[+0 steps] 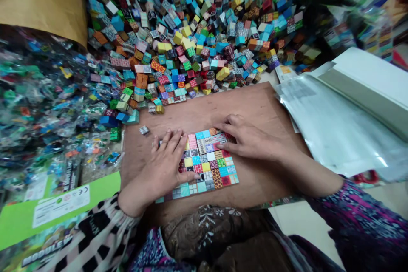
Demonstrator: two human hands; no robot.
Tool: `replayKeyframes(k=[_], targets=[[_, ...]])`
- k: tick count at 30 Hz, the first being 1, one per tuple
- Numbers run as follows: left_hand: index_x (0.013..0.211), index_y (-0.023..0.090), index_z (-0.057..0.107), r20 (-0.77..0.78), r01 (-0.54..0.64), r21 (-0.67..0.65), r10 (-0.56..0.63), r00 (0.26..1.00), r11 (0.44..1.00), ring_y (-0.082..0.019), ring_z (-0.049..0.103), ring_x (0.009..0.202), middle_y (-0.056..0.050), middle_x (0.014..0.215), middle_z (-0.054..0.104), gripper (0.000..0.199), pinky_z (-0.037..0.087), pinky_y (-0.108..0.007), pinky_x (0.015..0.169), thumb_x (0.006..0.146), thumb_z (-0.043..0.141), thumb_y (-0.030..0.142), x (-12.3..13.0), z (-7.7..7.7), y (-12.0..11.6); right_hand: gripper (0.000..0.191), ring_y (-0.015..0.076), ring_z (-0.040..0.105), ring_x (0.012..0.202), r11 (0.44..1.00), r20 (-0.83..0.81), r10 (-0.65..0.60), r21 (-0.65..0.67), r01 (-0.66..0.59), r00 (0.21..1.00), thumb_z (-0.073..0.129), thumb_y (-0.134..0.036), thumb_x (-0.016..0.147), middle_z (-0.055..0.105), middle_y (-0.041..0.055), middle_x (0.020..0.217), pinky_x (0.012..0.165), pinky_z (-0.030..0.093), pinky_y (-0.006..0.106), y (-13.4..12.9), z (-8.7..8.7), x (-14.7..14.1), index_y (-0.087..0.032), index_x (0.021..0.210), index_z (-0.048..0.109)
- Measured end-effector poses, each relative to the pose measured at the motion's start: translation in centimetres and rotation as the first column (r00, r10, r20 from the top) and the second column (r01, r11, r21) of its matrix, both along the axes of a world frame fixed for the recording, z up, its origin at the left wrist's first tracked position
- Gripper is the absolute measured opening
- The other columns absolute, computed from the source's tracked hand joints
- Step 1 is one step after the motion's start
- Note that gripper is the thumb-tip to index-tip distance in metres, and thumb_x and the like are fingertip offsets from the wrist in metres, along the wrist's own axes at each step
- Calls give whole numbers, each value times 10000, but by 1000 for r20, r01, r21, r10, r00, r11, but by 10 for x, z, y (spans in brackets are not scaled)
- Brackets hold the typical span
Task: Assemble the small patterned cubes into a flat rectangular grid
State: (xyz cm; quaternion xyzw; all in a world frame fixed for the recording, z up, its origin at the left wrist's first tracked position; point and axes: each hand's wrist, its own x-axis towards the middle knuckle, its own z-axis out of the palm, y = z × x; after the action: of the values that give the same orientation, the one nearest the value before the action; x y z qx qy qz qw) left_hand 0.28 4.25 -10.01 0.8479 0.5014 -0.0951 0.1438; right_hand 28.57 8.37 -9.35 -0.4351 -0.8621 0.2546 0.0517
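Observation:
A flat block of small patterned cubes (204,159), set in close rows, lies on a brown wooden board (264,182). My left hand (168,161) rests with spread fingers over the left side of the block and hides part of it. At the upper right of the block, my right hand (240,136) touches the cubes with its fingertips, the fingers stretched and apart. Beyond my left fingertips a single grey cube (144,130) sits alone on the board. A short pair of cubes (156,109) lies at the board's far edge.
A large heap of loose cubes (191,38) spreads beyond the board. Small plastic-bagged pieces (47,93) fill the left side, below a brown paper bag (41,0). A green printed box (102,187) lies at near left. Clear plastic sleeves (341,127) lie at right.

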Motion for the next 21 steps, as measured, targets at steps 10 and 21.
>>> replayKeyframes(k=[10,21], targets=[[1616,123,226,43,55,83,-58,997,995,-496,196,1538,-258,1667,266,1113,170,-702,1211,799,640,756,-7,-16,-2,767,391,462,1342,998,-29,-64,-5,64,997,622,-633,912,493,220,1456,1122,412,584,-14,-3,0,-160,1501,489],[1634,198,197,167,141,80,-153,974,987,-436,156,1569,-198,1682,268,982,75,-695,1232,889,499,762,8,-8,-4,892,350,285,1532,982,-174,-185,-56,178,967,653,-655,889,310,177,1648,1235,289,592,-29,-16,26,-244,1604,311]])
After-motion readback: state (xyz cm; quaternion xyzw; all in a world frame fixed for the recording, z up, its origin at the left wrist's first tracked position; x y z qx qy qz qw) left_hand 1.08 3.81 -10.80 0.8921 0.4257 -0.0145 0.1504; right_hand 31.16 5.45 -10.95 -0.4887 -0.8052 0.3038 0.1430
